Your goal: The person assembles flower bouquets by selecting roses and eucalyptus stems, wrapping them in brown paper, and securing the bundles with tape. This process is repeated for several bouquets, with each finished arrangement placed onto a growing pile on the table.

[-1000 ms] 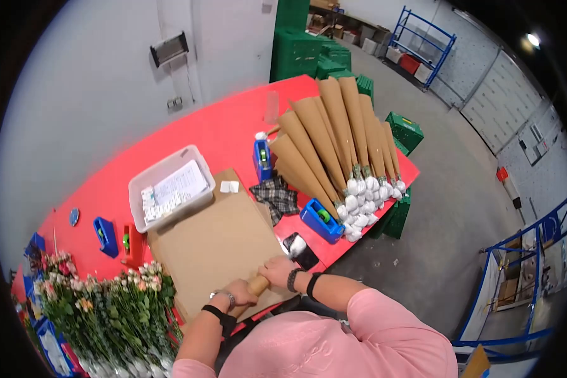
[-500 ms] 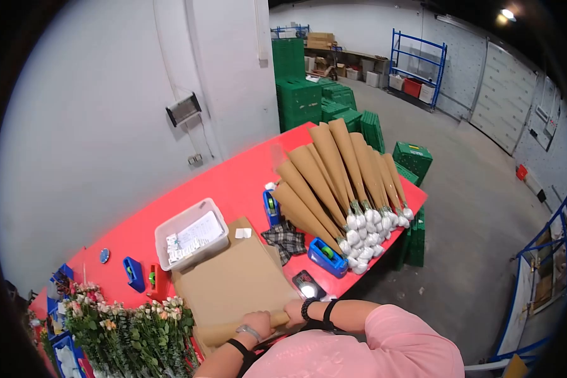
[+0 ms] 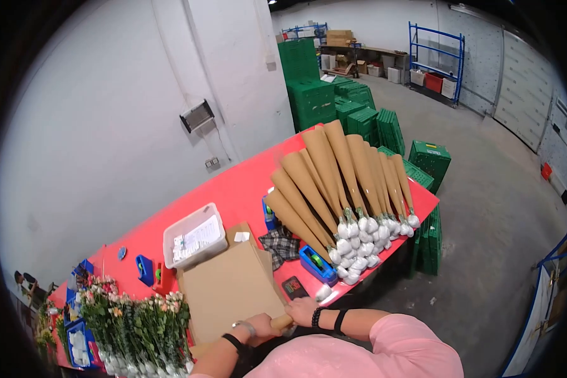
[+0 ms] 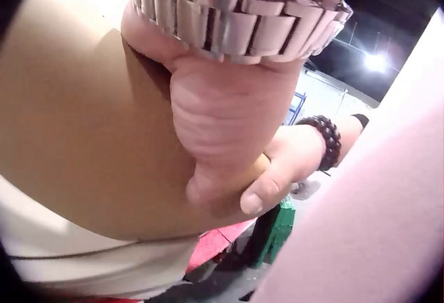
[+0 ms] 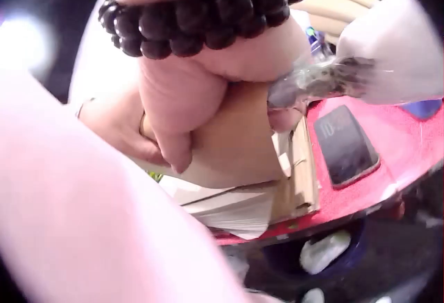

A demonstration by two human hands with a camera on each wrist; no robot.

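Observation:
A rolled cone of brown wrapping paper (image 3: pixel 282 322) lies low across the front edge of the paper stack (image 3: pixel 227 296). My left hand (image 3: pixel 258 329) grips its wider part; in the left wrist view the paper spreads broad beneath that hand. At the narrow end my right hand (image 3: pixel 303 312) holds the roll, fingers curled round the paper (image 5: pixel 232 150). Out of this end come stems in clear plastic (image 5: pixel 312 84), with a white wrapped bulb (image 5: pixel 392 49) at their tip. Whatever lies inside the cone is hidden.
Finished paper cones (image 3: pixel 334 183) with white ends fan out at the table's right. A blue tape dispenser (image 3: pixel 318 264) and phone (image 3: pixel 293 288) lie nearby. Roses (image 3: pixel 138 321) fill the left side, beyond them a white bin (image 3: pixel 195 236). Green crates (image 3: pixel 312 101) stand behind.
The head view has tilted up and then swung slightly. Both hands keep hold of the paper roll; less of it shows between and beside them than half a second ago.

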